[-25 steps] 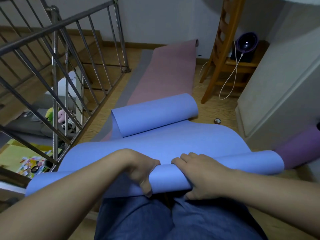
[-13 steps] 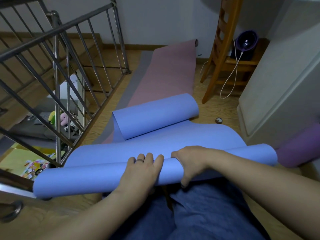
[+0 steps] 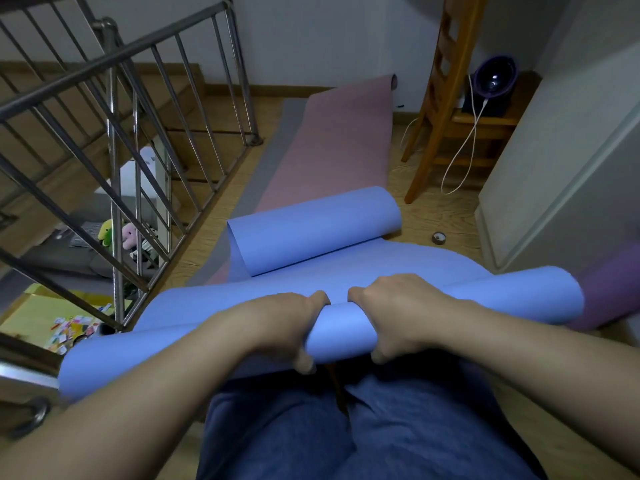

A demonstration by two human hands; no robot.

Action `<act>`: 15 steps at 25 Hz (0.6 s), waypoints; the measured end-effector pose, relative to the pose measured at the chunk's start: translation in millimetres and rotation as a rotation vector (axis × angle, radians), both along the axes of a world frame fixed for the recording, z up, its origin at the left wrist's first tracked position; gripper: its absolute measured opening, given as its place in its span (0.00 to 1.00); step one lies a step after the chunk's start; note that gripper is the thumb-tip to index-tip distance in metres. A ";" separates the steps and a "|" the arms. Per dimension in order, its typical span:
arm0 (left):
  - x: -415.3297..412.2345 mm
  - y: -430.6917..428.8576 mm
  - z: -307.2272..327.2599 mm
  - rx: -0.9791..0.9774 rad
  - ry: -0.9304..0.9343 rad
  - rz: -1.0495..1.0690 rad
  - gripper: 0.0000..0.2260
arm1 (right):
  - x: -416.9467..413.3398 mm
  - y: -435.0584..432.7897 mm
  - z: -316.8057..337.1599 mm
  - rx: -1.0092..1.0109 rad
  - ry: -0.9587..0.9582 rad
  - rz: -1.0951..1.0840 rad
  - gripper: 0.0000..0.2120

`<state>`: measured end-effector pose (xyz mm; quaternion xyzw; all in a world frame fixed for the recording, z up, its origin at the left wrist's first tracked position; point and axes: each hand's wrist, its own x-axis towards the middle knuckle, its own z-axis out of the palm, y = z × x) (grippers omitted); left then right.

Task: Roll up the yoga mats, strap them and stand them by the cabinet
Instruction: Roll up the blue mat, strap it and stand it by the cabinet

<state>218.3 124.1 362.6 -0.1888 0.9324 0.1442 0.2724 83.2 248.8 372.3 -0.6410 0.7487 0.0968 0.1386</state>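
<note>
I have both hands on the blue mat [image 3: 346, 271]. Its near end is rolled into a tube that lies crosswise over my trousers [image 3: 346, 427], from the railing [image 3: 114, 133] side on the left towards the cabinet [image 3: 571, 150] on the right. My left hand [image 3: 287, 327] is wrapped round the tube just left of its middle, fingers curled over the top and thumb beneath. My right hand [image 3: 398, 317] grips it the same way just beside, with a short bare stretch of roll between the two.

Beyond the tube the blue mat lies flat on the floor [image 3: 433, 216], and its far end is curled back on itself in a loose roll. That roll rests on the near end of the pink mat [image 3: 332, 143], which runs flat to the floor's far edge, where its tip curls up against the wall [image 3: 311, 39]. A grey mat [image 3: 277, 150] shows along the pink one's left side, underneath it.

At the right edge of the floor, at the foot of the cabinet, lies a purple mat [image 3: 609, 289]. The tube's right end overlaps it in my view, and I cannot tell whether they touch. A small tape roll [image 3: 439, 238] sits on the bare floor between the far blue roll and the cabinet. A wooden chair [image 3: 440, 98] stands in the far right corner, with a white cable [image 3: 464, 147] hanging beside it.
</note>
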 end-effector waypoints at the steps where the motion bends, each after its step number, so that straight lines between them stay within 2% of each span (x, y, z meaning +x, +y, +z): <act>1: 0.6 -1.2 4.6 0.064 -0.056 -0.004 0.31 | 0.4 -0.3 6.5 0.060 -0.029 0.012 0.26; 4: 0.7 6.8 4.3 0.142 -0.193 -0.044 0.32 | 7.9 5.4 0.6 0.207 -0.133 0.018 0.27; 6: -0.5 13.1 -0.8 0.087 -0.210 -0.036 0.31 | 6.8 4.0 -8.1 0.271 -0.190 0.010 0.27; 8: 4.2 28.6 -6.5 -0.138 -0.111 -0.072 0.30 | -2.1 -3.2 -14.8 0.310 -0.267 -0.010 0.26; 10: 8.8 47.4 -16.1 -0.451 0.091 -0.118 0.30 | -9.3 -12.0 -19.7 0.367 -0.336 -0.022 0.26; 11: 9.9 54.5 -14.9 -0.521 0.153 -0.108 0.30 | -11.7 -16.1 -19.7 0.398 -0.363 -0.028 0.26; 13: 10.5 56.1 -18.9 -0.475 0.100 -0.083 0.31 | -12.6 -17.4 -19.5 0.421 -0.382 -0.057 0.26; 15: 12.1 44.6 -26.8 -0.394 0.048 -0.089 0.31 | -4.3 -5.8 -20.5 0.295 -0.285 -0.093 0.28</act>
